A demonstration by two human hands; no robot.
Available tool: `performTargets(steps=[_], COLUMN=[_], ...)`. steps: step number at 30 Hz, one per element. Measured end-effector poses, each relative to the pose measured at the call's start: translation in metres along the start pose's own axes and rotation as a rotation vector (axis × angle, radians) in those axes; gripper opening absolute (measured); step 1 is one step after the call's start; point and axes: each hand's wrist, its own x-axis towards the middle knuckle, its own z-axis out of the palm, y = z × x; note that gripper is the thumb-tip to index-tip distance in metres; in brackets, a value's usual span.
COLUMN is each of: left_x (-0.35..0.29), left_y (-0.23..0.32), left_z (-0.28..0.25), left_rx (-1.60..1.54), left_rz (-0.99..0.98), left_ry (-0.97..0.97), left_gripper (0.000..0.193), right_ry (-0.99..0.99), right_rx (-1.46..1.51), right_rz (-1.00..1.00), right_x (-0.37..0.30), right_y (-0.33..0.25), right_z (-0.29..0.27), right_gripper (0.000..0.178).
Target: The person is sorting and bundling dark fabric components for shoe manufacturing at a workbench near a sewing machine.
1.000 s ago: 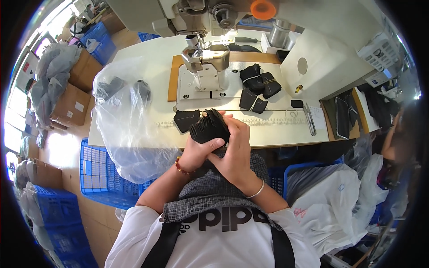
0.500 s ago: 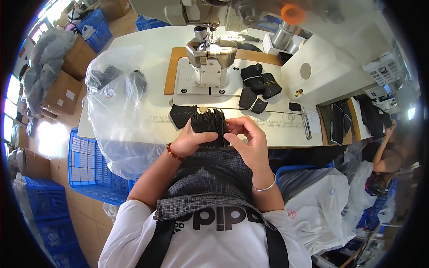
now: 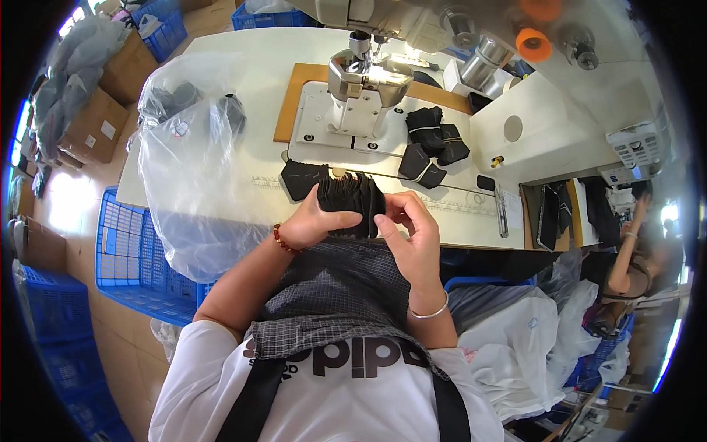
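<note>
A thick stack of black fabric pieces point(image 3: 345, 194) stands on edge between my two hands at the table's front, its upper edges fanned apart. My left hand point(image 3: 313, 222), with a beaded bracelet at the wrist, is closed round the stack's left side, thumb across the front. On the right side, my right hand point(image 3: 414, 234) pinches the outermost pieces, thumb in front and fingers bent behind, partly hidden. Just left of the stack lies a flat black piece point(image 3: 302, 179). Tied bundles of black pieces point(image 3: 422, 166) rest farther right.
A sewing machine post point(image 3: 361, 107) rises behind the stack. Clear plastic bags point(image 3: 195, 184) cover the table's left part. A blue crate point(image 3: 140, 254) stands below at left. Scissors-like metal tweezers point(image 3: 503, 214) lie at right. Another person's arm point(image 3: 626, 254) shows at far right.
The whole view has shifted slightly, with the machine now farther right. Pieces at the stack's right side fan a little wider. Both hands keep their grip.
</note>
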Motion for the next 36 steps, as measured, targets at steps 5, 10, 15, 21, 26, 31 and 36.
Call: performTargets(steps=[5,10,15,21,26,31,36], left_x=[-0.003,-0.003,-0.002,-0.004,-0.004,-0.005,-0.005], left_y=[0.005,0.005,0.005,0.006,0.006,0.006,0.003], left_z=[0.005,0.006,0.005,0.010,0.020,0.018,0.013], left_rx=[-0.079,-0.146,-0.079,0.213,0.275,0.244,0.256], left_rz=[-0.024,-0.022,-0.037,-0.006,0.120,0.095,0.082], left_ry=[0.025,0.050,0.049,0.074,0.056,0.051,0.048], left_gripper=[0.046,0.048,0.046,0.038,0.035,0.037,0.040], right_ry=[0.004,0.152,0.082,0.006,0.009,-0.021,-0.030], right_rx=[0.104,0.188,-0.005,-0.001,-0.029,0.128,0.154], right_rz=[0.035,0.112,-0.040,-0.022,0.072,0.121,0.133], right_x=[0.000,0.002,0.001,0.002,0.002,0.001,0.002], right_y=[0.010,0.002,0.011,0.003,0.006,0.006,0.009], right_z=[-0.003,0.003,-0.002,-0.005,-0.007,-0.010,-0.010], right_gripper=[0.021,0.016,0.016,0.025,0.023,0.020,0.022])
